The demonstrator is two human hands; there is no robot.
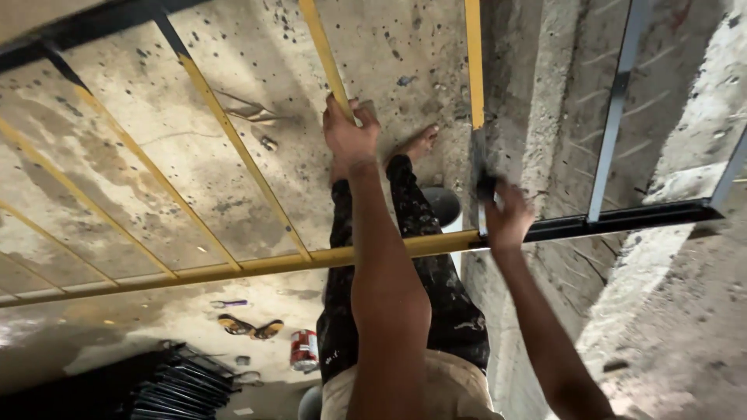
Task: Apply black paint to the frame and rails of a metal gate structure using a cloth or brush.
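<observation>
The left hand [350,132] grips a yellow bar [331,66] of the railing [233,268]. The right hand [507,219] holds a brush [484,183] where yellow paint ends; the dark bars [615,101] remain unpainted.

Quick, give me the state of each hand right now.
Left hand: closed around a yellow bar of the railing.
Right hand: closed on a dark paintbrush against the rail.
</observation>
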